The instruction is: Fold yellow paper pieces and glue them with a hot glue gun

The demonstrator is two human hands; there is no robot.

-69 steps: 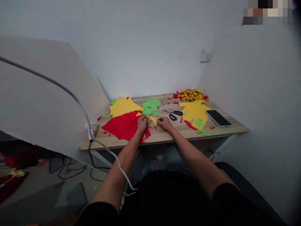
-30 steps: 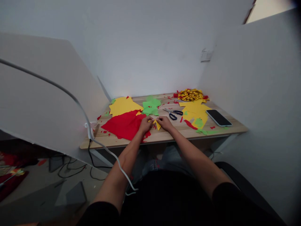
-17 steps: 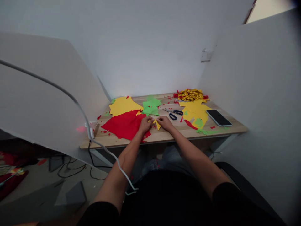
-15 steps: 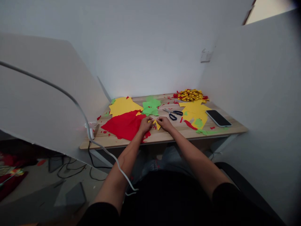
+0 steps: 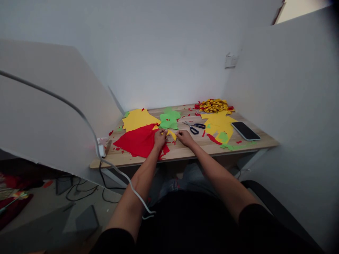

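Over the front of the wooden desk [image 5: 194, 150], my left hand [image 5: 160, 139] pinches a small yellow piece [image 5: 172, 135] of thin, paper-like or felt-like sheet. My right hand [image 5: 185, 137] is closed in a pinch at the right end of that piece; whether it grips the piece or something tiny is hidden by the fingers. Under and beside my left hand lies a large red sheet [image 5: 136, 141]. Beyond my right hand rest scissors [image 5: 194, 127] with dark handles, their blades slightly apart.
Yellow sheets [image 5: 137, 120], green pieces [image 5: 170, 118] and red scraps lie around. More yellow sheet [image 5: 218, 123] sits right, beside a phone [image 5: 245, 131]. A yellow-and-red ruffled bundle [image 5: 214, 105] is at the back. A pale cable [image 5: 87, 121] crosses on the left.
My left hand has moved slightly left with the yellow piece, and the gap between my hands has widened. My right hand has barely moved.
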